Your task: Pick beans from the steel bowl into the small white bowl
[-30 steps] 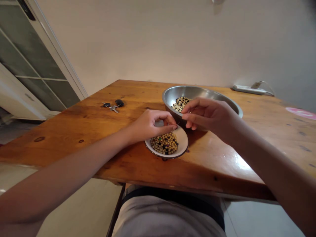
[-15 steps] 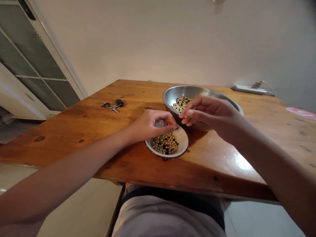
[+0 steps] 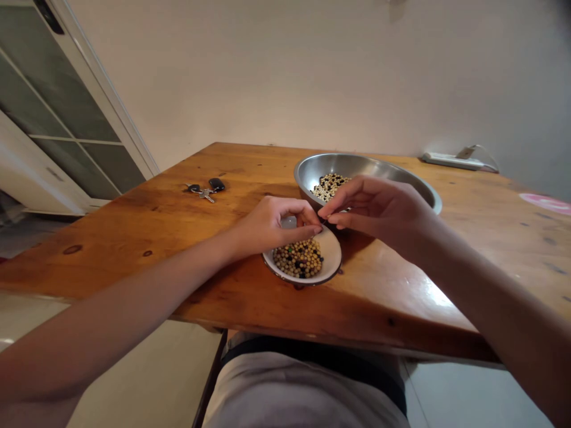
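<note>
My left hand (image 3: 289,223) is closed in a pinch above the white bowl (image 3: 331,252), holding a thin strand (image 3: 324,222) that looks like a needle or wire. Thumb and forefinger of my right hand (image 3: 379,208) meet at the strand's free end, just right of my left fingertips. Whatever sits between those right fingertips is too small to make out. Inside the dark-rimmed bowl lies a heap of round beads (image 3: 298,261), mostly pale yellow, some black, one green. Behind my right hand stands a wide steel bowl (image 3: 379,162) with similar pale and black beads (image 3: 328,186), partly covered by the hand.
A bunch of keys (image 3: 206,191) with black fobs lies on the wooden table (image 3: 134,238) at the left. Toward the back right rests a white power strip (image 3: 455,160) with a plug and cord. A pink and white round patch (image 3: 546,203) shows at the right edge.
My right hand has moved slightly left, its fingertips now at the strand beside my left fingers. The pale bead seen in its fingers before no longer shows clearly. My left hand has stayed put.
</note>
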{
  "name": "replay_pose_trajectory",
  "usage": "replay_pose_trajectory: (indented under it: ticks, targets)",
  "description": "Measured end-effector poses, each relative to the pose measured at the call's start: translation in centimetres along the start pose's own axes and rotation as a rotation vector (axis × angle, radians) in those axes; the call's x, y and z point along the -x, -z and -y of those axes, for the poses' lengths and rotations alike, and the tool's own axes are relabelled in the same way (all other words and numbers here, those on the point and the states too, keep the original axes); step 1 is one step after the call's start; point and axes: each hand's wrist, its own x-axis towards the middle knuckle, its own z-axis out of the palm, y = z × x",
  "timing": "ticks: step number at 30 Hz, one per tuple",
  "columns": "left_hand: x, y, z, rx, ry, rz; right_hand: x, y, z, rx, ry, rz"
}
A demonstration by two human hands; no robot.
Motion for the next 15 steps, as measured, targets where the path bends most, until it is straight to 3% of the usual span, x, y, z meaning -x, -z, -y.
replay_pose_trajectory:
  ticks: [7, 15]
  targets:
    - [-0.04, 0.03, -0.01, -0.007, -0.002, -0.008, 0.11, -0.36, -0.06, 0.033, 0.06, 0.012]
    - [-0.01, 0.0, -0.09, 0.025, -0.005, -0.019, 0.16, -0.3, 0.36, -0.029, 0.025, 0.041]
